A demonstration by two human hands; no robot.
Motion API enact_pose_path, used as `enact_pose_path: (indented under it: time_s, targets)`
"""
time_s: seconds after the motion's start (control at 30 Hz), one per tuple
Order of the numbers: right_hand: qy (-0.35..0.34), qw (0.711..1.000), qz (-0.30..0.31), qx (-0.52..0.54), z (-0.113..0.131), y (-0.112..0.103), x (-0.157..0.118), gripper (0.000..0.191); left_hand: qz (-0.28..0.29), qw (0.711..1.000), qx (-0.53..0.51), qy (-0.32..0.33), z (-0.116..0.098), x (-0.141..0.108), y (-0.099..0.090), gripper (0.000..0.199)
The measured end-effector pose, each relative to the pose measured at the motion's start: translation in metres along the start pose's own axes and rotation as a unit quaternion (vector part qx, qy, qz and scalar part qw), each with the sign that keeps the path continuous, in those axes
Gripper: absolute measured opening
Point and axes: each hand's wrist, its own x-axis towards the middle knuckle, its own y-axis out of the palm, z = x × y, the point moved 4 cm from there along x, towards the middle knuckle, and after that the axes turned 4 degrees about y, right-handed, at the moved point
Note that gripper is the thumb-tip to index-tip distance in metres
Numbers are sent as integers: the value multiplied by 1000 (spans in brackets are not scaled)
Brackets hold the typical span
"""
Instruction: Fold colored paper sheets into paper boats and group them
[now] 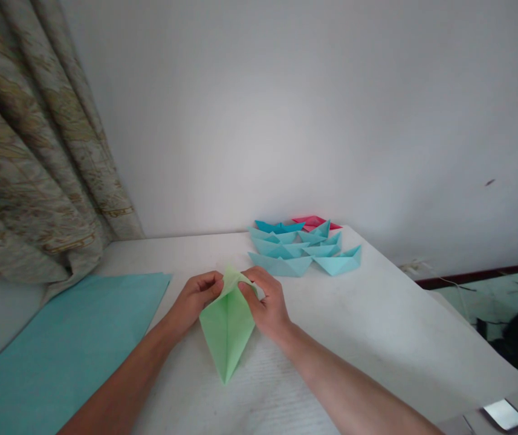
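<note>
A light green folded paper (228,332) is held up over the white table, its long point towards me and a crease down its middle. My left hand (199,296) pinches its upper left edge between thumb and fingers. On the other side, my right hand (266,302) grips the upper right edge, thumb in front and fingers behind. Between the hands the paper's top curves open. Some of the fingertips are hidden behind the paper.
Several blue paper boats (281,264) and a red one (315,222) stand at the table's back, by the wall. Large teal sheets (81,338) lie at the left, beneath a patterned curtain (36,151). The white table (367,338) has its edge at the right.
</note>
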Motion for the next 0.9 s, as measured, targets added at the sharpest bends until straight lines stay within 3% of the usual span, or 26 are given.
enact_pose_path:
  time_s: [0.37, 0.5, 0.6, 0.7, 0.9]
  targets:
    - [-25, 993, 102, 56, 6, 1, -1, 23, 6, 999, -33, -15, 3, -2, -2, 29]
    - [-52, 996, 66, 39, 6, 0, -1, 21, 19, 999, 26, -2, 3, 0, -1, 30]
    - [-49, 998, 34, 9, 3, -1, 0, 14, -25, 990, 100, 100, -8, 1, -4, 25]
    - [-30, 999, 9, -18, 0, -3, 1, 12, -34, 961, 185, 204, -19, -3, -3, 33]
    - [-30, 998, -44, -41, -4, -5, 1, 7, -11, 911, 350, 219, -14, -5, 3, 26]
